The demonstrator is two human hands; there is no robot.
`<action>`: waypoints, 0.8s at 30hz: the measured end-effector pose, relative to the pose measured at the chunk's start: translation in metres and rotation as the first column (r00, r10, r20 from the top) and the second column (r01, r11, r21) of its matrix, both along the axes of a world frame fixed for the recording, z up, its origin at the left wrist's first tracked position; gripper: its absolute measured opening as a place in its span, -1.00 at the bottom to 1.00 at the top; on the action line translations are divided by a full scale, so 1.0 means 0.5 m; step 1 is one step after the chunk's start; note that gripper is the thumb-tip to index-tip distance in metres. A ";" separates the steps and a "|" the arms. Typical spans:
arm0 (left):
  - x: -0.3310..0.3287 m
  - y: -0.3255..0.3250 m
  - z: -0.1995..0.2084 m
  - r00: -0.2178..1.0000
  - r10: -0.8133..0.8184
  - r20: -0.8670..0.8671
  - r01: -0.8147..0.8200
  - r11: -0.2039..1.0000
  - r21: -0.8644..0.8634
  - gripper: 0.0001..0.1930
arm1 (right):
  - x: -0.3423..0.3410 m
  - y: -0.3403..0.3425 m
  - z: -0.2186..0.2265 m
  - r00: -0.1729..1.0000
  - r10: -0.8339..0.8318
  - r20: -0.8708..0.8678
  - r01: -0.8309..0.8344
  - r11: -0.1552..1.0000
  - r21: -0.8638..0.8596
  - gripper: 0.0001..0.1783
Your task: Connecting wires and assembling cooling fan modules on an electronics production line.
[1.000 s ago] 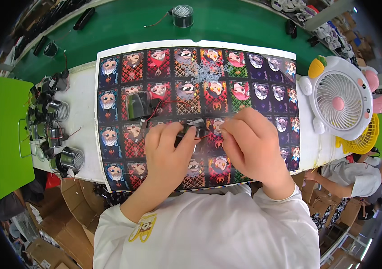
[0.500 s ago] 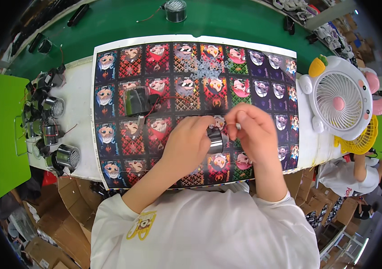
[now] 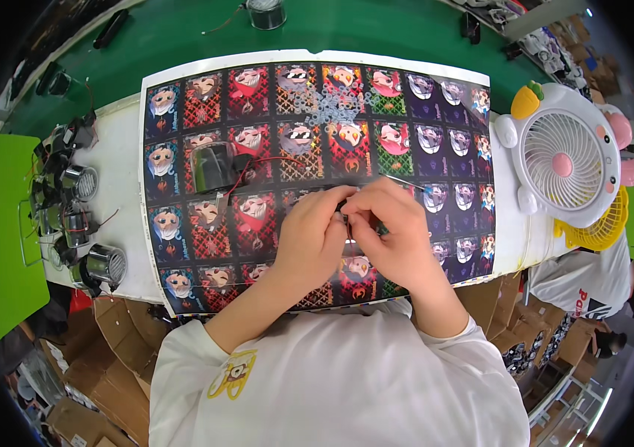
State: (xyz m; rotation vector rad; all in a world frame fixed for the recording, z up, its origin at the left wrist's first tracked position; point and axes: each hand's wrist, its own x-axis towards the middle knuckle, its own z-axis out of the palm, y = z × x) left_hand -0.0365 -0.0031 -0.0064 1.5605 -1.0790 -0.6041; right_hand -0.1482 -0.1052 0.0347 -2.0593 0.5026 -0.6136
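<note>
mat (image 3: pixel 183 112) covers the bench, fan (image 3: pixel 566 160) at 3 o'clock, wired module (image 3: pixel 216 167) at 10. our left hand (image 3: pixel 317 238) and right hand (image 3: pixel 399 235) pinch a small part (image 3: pixel 344 216) mid-mat, mostly hidden. risk: we fumble it, or snag the red wire (image 3: pixel 272 160).

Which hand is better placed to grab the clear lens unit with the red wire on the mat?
Left, probably. The left hand sits closer to the clear lens unit, which lies up and to its left on the printed mat. The right hand would have to cross over. Both hands pinch a small dark part.
</note>
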 end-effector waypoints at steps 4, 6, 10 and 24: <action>0.006 -0.003 0.002 0.991 0.011 0.137 -0.002 0.998 -0.064 -0.68 | 0.004 -0.011 0.006 1.000 0.015 0.006 -0.015 0.998 -0.064 -0.79; 0.007 -0.003 -0.001 0.989 0.000 0.145 0.007 0.999 -0.048 -0.67 | -0.005 -0.046 0.006 0.985 0.175 -0.013 -0.175 0.981 -0.086 -0.79; 0.008 0.002 0.000 0.983 0.013 0.186 -0.008 0.999 -0.031 -0.65 | -0.042 -0.135 0.002 0.924 -0.198 -0.328 0.024 0.883 -0.468 -0.83; 0.002 0.005 -0.002 0.976 0.036 0.216 -0.034 0.999 -0.014 -0.65 | -0.055 -0.019 0.018 0.984 0.083 -0.154 -0.087 0.996 -0.017 -0.89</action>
